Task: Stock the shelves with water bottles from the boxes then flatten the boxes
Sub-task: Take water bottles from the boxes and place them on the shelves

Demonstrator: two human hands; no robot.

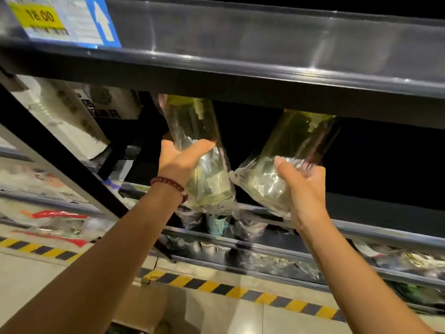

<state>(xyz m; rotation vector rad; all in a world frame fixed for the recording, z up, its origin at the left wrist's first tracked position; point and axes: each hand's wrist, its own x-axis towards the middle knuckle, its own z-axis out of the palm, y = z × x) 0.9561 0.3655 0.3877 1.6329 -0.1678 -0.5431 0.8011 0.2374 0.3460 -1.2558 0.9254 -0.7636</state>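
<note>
Gleaming clear plastic-wrapped bottles (192, 131)

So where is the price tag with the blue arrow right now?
In the head view the price tag sits at top left, on the front edge of the upper shelf, above and left of the two bottles being lifted.

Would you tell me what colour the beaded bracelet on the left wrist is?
Dark red beaded bracelet, clearest in the head view.
</note>
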